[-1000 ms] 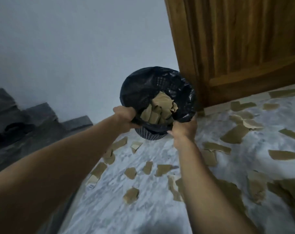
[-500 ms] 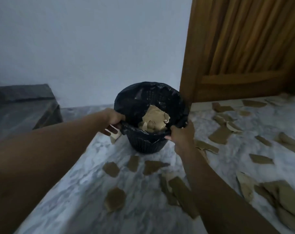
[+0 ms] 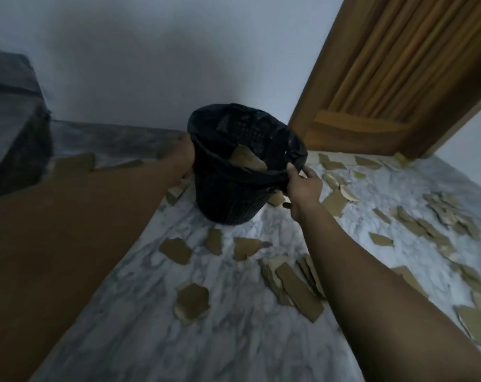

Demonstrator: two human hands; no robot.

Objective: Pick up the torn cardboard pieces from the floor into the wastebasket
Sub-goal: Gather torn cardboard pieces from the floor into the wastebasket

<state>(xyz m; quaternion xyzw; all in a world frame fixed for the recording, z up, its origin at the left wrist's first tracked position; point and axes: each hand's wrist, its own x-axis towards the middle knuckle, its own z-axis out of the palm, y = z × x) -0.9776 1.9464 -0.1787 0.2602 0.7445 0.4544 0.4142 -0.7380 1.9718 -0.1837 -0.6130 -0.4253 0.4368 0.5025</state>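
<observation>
A black mesh wastebasket (image 3: pixel 228 199) lined with a black bag stands upright on the marble floor near the wall. Brown cardboard pieces (image 3: pixel 247 161) lie inside it. My right hand (image 3: pixel 302 183) grips the bag and rim on the basket's right side. My left hand (image 3: pixel 183 161) is against the basket's left side, its fingers hidden behind the basket. Torn cardboard pieces (image 3: pixel 297 288) lie scattered over the floor in front of and to the right of the basket.
A wooden door (image 3: pixel 393 78) stands behind the basket to the right. A dark stone step (image 3: pixel 13 119) rises at the left. The white wall (image 3: pixel 151 64) runs close behind the basket. More cardboard scraps (image 3: pixel 440 221) cover the floor at the right.
The basket has come down from a tilted, lifted pose and now sits upright on the floor. Both hands stayed at its rim. My view shifted lower and to the left.
</observation>
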